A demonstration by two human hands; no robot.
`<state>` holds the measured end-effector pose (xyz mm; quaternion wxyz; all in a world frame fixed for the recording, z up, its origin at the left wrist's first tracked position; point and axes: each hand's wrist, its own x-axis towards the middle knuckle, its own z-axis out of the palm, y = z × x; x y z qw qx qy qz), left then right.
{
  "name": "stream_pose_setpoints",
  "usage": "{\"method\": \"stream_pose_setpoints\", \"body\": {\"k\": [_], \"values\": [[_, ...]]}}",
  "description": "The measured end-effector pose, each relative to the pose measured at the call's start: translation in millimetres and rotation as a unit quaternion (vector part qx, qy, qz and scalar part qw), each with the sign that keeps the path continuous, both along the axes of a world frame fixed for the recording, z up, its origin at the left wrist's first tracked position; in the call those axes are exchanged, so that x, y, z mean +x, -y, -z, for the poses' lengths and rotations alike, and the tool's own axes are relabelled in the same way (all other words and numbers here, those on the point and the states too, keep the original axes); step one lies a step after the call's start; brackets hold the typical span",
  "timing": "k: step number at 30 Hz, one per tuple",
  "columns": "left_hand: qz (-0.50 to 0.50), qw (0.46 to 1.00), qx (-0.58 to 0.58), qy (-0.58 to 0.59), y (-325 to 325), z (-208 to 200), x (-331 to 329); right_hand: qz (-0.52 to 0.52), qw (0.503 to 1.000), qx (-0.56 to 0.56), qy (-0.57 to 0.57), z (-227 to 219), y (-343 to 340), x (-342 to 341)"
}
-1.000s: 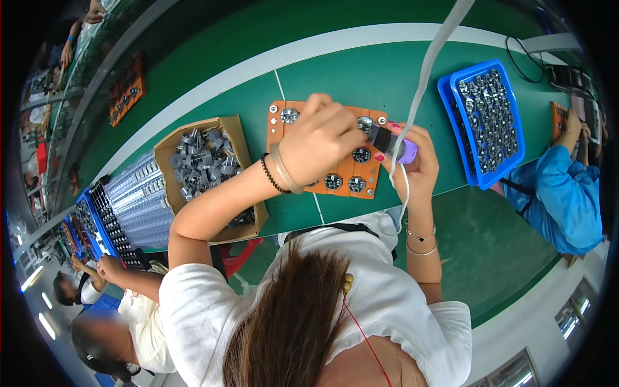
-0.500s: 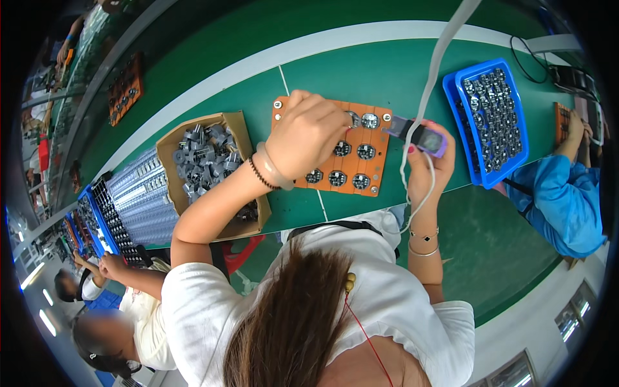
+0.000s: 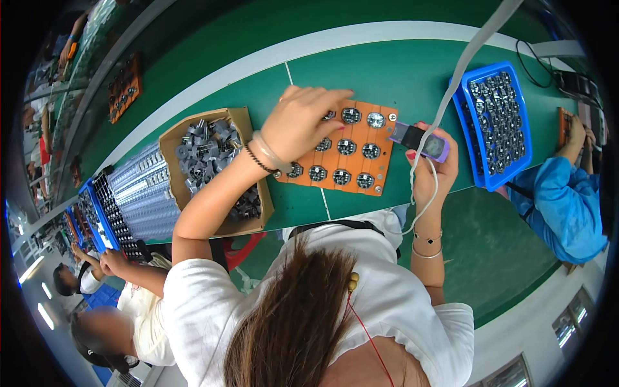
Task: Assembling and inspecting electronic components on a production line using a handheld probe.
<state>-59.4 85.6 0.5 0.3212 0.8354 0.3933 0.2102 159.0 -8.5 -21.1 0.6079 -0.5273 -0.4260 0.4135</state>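
The orange board (image 3: pixel 358 132) lies flat on the green counter (image 3: pixel 387 71), in front of the person and between the two hands. Round dark-and-silver parts (image 3: pixel 347 147) sit in rows on it. The left hand (image 3: pixel 298 122) is over the board's left part, palm down, its forearm slanting up from the lower left with the elbow bent outward. Thumb and forefinger are spread apart, pointing right, with nothing visible gripped between them; the other fingers are partly out of sight, and whatever lies under the palm cannot be made out. That hand covers the board's upper-left area and some of its parts.

The right hand (image 3: pixel 440 171) is raised just off the board's right edge, forearm nearly upright, and grasps a purple-and-black tool (image 3: pixel 412 137). The tool's see-through end points left toward the board; fingers and a pale cord (image 3: pixel 426 132) partly cover its body, so its exact form is unclear.

Left of the board, an open cardboard box (image 3: pixel 245 122) holds grey parts (image 3: pixel 200 155), its near end partly blocked by the left forearm. Well to the right stands a blue tray (image 3: pixel 527 138) full of similar round pieces.
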Motion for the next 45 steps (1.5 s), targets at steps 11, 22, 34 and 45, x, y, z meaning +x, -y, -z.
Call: {"method": "stream_pose_setpoints", "body": {"k": [11,22,34,45], "values": [[0.002,0.981,0.187,-0.056,1,-5,-15,-0.071,0.993,0.035,0.093,-3,-11,-10],[0.046,0.983,0.179,0.009,20,-29,3,-0.142,0.970,0.112,0.165,-8,-18,-22],[0.058,0.974,0.211,0.054,24,-29,4,-0.127,0.985,0.066,0.095,-12,-13,-24],[-0.003,0.988,0.151,0.005,11,-15,-19,-0.069,0.995,0.043,0.065,-14,-10,-29]]}}
